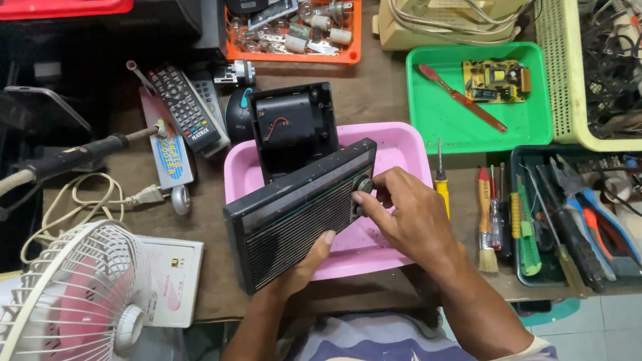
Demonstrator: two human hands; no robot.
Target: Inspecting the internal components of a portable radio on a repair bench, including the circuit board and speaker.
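- Head view: your left hand cups the lower edge of the black rectangular radio with a ribbed speaker grille, thumb pressed on its front, so that grip is closed on the casing.
- Your right hand reaches over the radio's right end, its fingertips pinched on the small round black knob; this grip looks closed on the knob, though the fingers hide most of it.
- The radio sits tilted over the shallow pink plastic tray, which rests on the brown tabletop.
- Behind the radio, a black plastic back shell with a red wire inside stands partly in the tray.
- A yellow-handled screwdriver lies just beside the tray's right rim.
- To the right, a green square tray holds a small yellow circuit board.
- A white table fan stands at lower left, well apart from your hands.
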